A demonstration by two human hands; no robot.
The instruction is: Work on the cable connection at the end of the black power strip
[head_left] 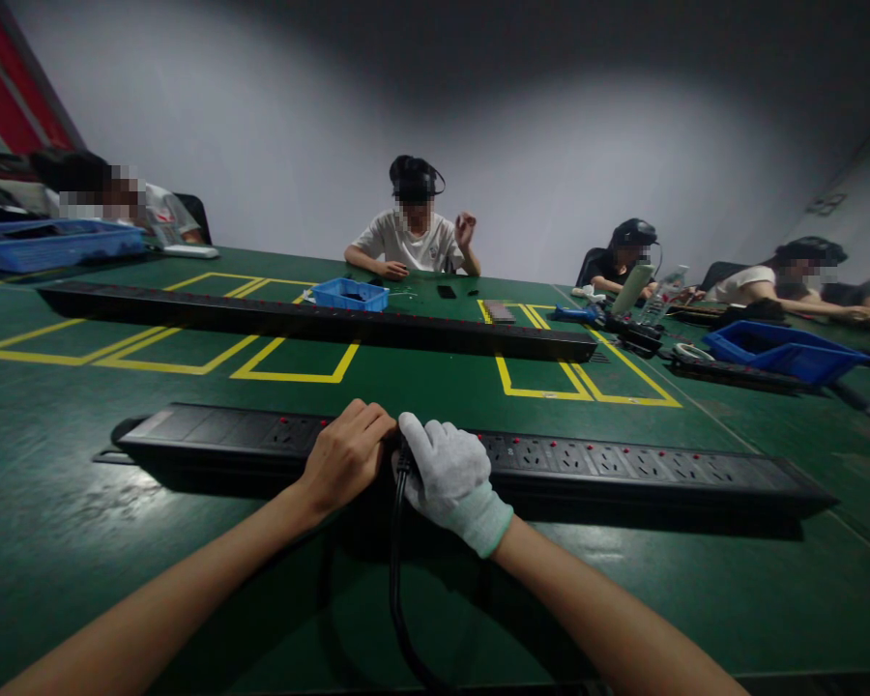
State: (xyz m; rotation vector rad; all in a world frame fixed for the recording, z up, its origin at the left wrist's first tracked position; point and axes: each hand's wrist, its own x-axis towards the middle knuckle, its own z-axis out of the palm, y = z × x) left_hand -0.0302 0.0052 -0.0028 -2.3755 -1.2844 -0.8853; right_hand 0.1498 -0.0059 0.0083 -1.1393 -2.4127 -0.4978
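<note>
A long black power strip [609, 462] lies across the green table in front of me, with a row of sockets and small red lights along its top. My right hand [449, 474], in a grey-white glove, is closed around a black plug at the middle of the strip. From under the glove a thick black cord [396, 570] hangs down towards me. Right beside it my bare left hand [352, 449] is closed over the strip, fingers curled on its top. The plug's front and the socket beneath are hidden by my hands.
Farther back lies a second long black power strip [319, 321] over yellow tape outlines [297, 377]. Blue bins stand behind it [349, 295], at far left [50, 246] and at right [783, 350]. A person [420, 237] sits opposite; others sit at both sides.
</note>
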